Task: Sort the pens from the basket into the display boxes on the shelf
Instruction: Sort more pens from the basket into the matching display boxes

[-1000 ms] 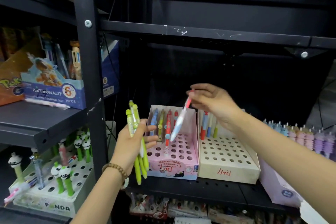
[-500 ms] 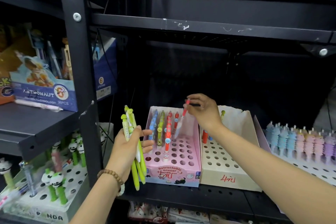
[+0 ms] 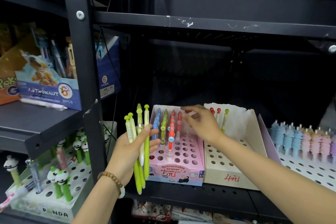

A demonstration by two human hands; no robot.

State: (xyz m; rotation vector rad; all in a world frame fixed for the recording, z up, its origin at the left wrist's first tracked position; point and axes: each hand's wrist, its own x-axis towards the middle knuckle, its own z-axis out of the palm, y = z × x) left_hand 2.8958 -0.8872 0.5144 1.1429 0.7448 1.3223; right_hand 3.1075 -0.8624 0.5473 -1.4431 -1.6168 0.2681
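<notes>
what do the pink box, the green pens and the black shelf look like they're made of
Pink box: printed cardboard with a slight sheen; folded walls, punched holes.
Green pens: probably smooth plastic; glossy moulded barrels.
Shelf: likely metal painted matte black; screw heads, white chips in the paint.

A single wide-angle camera rides on the person's head, close up before the black shelf, facing forward and slightly down onto its middle tier.
</notes>
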